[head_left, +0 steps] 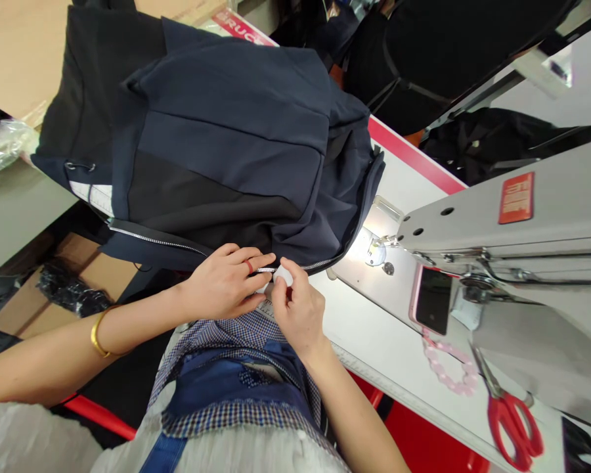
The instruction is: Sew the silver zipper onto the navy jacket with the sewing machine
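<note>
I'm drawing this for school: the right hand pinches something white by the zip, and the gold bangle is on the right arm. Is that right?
Not quite: the gold bangle is on the left arm, as the head view shows. The right hand does pinch something white by the zip.

left hand (221,282): red ring (249,266) | gold bangle (96,334) | checked apron (211,330), blue pocket (211,387) | pale top (236,452)

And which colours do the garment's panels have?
Navy and black; the garment shows in the head view.
</note>
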`<move>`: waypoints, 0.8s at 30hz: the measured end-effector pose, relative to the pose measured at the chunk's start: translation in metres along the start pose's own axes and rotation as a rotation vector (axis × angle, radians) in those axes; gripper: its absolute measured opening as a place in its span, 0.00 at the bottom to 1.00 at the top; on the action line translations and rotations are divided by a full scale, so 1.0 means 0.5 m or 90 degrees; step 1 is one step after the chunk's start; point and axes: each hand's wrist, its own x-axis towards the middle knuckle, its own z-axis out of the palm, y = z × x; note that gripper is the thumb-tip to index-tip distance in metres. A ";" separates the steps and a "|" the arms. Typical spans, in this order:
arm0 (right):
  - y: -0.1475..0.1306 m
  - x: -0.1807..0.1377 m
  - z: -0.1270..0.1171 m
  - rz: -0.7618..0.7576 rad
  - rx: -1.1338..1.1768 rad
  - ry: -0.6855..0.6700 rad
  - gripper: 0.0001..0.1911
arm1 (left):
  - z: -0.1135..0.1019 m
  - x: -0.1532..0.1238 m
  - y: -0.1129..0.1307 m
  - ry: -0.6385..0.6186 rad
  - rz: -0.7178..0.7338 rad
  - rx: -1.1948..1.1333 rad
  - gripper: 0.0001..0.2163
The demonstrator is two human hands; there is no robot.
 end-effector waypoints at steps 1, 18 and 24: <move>0.000 0.002 0.001 0.002 0.000 -0.003 0.13 | 0.000 0.000 0.000 0.001 0.000 0.000 0.11; 0.160 -0.056 -0.122 0.377 -0.102 0.175 0.21 | 0.016 -0.008 0.004 0.095 0.004 0.007 0.08; 0.238 -0.059 -0.162 0.278 -0.285 0.152 0.20 | 0.024 -0.012 0.003 0.137 0.013 0.019 0.06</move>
